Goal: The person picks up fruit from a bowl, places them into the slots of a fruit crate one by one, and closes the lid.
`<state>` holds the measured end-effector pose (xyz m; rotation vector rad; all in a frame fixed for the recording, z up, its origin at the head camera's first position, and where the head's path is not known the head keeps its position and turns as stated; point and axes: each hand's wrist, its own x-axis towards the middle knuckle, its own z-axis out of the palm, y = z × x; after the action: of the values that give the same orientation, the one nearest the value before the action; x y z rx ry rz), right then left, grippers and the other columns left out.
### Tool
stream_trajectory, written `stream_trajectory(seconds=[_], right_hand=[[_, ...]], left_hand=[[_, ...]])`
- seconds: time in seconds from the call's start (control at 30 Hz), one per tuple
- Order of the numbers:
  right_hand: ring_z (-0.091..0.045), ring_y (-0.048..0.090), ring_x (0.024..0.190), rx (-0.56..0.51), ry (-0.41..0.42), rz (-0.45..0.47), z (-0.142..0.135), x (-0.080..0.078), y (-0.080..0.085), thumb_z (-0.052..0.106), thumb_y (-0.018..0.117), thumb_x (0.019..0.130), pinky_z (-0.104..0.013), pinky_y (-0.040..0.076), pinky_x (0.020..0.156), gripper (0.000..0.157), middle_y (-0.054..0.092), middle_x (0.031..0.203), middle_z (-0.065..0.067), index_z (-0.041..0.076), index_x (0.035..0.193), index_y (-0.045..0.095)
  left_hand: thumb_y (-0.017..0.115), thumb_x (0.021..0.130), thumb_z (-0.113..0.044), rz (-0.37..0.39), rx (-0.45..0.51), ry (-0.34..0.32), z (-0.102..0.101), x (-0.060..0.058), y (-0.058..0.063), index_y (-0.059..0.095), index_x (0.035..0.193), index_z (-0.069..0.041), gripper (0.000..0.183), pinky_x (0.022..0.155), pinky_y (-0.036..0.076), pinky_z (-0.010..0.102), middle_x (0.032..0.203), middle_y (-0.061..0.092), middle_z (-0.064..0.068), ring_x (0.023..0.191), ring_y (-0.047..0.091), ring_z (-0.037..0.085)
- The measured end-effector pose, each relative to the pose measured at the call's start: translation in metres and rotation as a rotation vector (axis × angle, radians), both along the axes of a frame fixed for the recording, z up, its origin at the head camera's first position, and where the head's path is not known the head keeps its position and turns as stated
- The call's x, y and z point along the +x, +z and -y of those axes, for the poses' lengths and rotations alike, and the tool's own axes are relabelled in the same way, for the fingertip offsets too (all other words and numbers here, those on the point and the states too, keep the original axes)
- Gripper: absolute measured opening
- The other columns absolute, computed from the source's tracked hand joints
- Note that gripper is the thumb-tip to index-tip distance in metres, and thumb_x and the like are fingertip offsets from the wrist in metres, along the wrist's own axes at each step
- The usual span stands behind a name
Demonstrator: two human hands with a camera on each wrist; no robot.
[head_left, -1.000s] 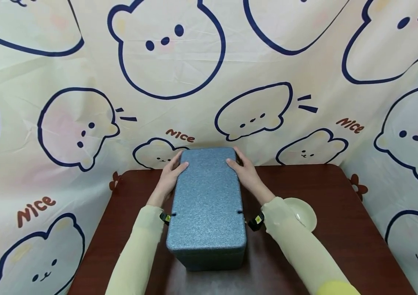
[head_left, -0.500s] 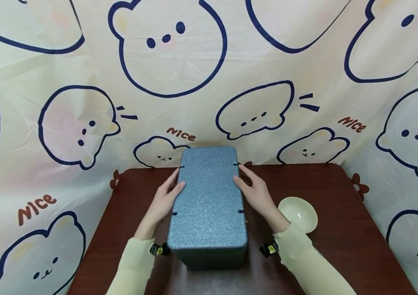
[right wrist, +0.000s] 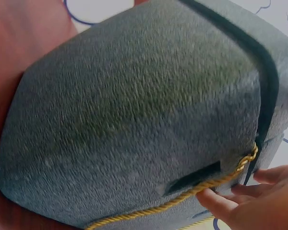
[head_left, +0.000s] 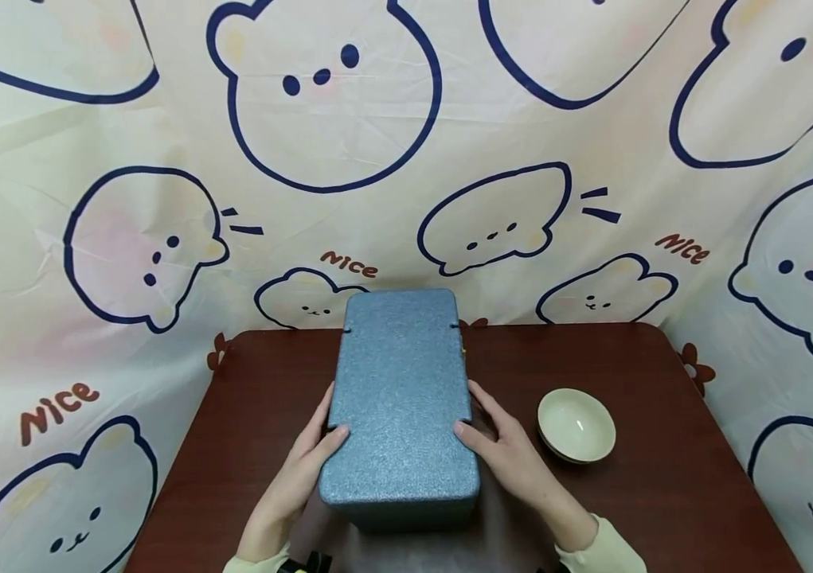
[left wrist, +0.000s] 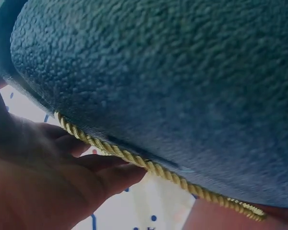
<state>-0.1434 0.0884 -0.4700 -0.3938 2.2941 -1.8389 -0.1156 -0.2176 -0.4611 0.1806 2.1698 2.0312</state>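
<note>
A blue textured foam box with its lid on stands in the middle of the head view, its long side pointing away from me. My left hand lies at its near left edge, thumb on top of the lid and fingers stretched along the side. On the opposite edge my right hand mirrors this, thumb on the lid and fingers against the side. A twisted gold rope runs along the left side, by the left fingers. Another gold rope passes beneath the right fingertips, near a dark slot.
A pale green bowl sits on the dark reddish-brown table, right of the box. Behind the table hangs a pale cloth printed with cartoon animals; it also covers both sides.
Both hands have slid along the box's edges from its far end to its near end. The sleeves have drawn back from the bowl, which now shows whole. The lid stays on.
</note>
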Motion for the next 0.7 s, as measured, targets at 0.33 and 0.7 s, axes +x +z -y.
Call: stream_trajectory(seconds=[0.33, 0.7], right_hand=[[-0.024, 0.031, 0.148, -0.032, -0.042, 0.000, 0.006, 0.005, -0.006, 0.030, 0.062, 0.102, -0.050, 0.030, 0.114, 0.066, 0.033, 0.162, -0.007, 0.014, 0.159, 0.033], [-0.025, 0.039, 0.143, -0.145, -0.013, -0.044, 0.005, 0.003, -0.012, 0.018, 0.063, 0.101, -0.039, 0.041, 0.109, 0.063, 0.038, 0.159, -0.010, 0.013, 0.158, 0.035]], left_hand=[[0.048, 0.108, -0.024, -0.007, -0.022, 0.069, -0.001, 0.002, -0.006, 0.013, 0.164, -0.024, 0.066, 0.108, 0.028, 0.015, 0.168, 0.012, 0.002, 0.152, 0.011, 0.024], [0.048, 0.108, -0.015, -0.097, -0.009, 0.014, 0.002, -0.001, -0.011, 0.011, 0.164, -0.019, 0.067, 0.107, 0.029, 0.011, 0.168, 0.011, 0.006, 0.152, 0.010, 0.028]])
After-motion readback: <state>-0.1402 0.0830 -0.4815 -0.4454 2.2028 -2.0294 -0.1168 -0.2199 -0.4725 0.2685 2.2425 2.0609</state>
